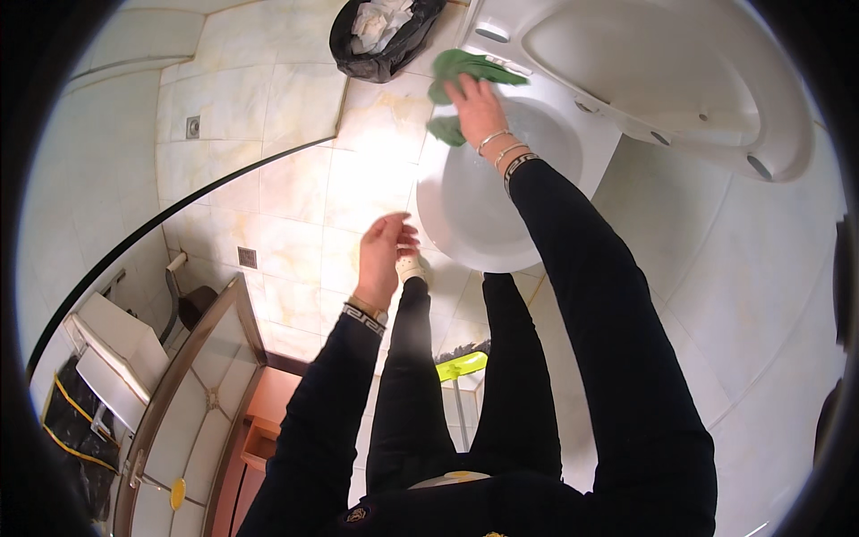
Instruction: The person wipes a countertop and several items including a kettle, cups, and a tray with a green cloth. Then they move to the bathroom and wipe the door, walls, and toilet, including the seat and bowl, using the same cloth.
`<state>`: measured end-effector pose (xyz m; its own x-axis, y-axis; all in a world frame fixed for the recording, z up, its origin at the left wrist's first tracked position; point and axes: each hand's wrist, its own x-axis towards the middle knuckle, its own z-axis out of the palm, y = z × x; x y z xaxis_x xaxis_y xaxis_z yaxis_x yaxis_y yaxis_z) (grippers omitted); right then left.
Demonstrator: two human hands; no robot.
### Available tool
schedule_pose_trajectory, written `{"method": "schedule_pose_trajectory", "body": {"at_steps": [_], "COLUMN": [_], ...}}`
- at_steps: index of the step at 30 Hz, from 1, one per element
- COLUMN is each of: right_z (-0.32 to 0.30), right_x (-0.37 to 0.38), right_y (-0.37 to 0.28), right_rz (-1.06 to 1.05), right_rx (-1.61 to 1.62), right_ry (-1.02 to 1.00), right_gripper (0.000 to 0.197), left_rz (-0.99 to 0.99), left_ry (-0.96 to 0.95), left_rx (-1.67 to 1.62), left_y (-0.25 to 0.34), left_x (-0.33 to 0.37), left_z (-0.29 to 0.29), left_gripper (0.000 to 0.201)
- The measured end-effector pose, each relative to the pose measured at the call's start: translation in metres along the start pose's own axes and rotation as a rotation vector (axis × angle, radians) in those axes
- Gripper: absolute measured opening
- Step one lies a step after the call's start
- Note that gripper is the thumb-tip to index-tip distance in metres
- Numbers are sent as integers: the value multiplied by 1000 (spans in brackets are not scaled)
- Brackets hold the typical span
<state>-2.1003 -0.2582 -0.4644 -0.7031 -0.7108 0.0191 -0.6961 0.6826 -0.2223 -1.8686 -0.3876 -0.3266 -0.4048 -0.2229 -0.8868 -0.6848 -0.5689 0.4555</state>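
Observation:
My right hand (477, 109) presses a green cloth (481, 68) against the far left part of a white toilet bowl's rim (428, 192). Folds of the cloth hang past the fingers on both sides, so part of the grip is hidden. Left of the bowl, my left hand (386, 249) is raised in the air with its fingers loosely bent and apart, nothing visible in it. A raised white seat and lid (658, 67) stand at the upper right of the bowl.
A bin with a black bag (386, 61) holds crumpled paper beyond the bowl. Between my legs lies a broom with a lime-green head (462, 367). A dark curved glass edge (224, 185) crosses the left side. A framed door (192, 403) stands at lower left.

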Motion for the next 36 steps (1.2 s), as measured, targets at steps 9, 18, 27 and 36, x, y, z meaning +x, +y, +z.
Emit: {"method": "schedule_pose_trajectory", "body": {"at_steps": [9, 18, 27, 36], "right_z": [-13, -40, 3, -33], "right_x": [-74, -216, -35, -88], "right_y": [106, 149, 56, 81], "right_rz": [90, 589, 303, 523], "right_rx": [-238, -177, -19, -94], "right_ry": [-19, -228, 161, -114], "right_gripper": [40, 48, 31, 51], "left_rz": [9, -34, -73, -53], "left_ry": [-117, -163, -163, -193], "left_rx": [46, 146, 224, 211], "left_y": [-1, -5, -26, -30], "left_x": [6, 7, 4, 2], "left_z": [22, 36, 35, 44], "left_gripper": [22, 25, 26, 27]}}
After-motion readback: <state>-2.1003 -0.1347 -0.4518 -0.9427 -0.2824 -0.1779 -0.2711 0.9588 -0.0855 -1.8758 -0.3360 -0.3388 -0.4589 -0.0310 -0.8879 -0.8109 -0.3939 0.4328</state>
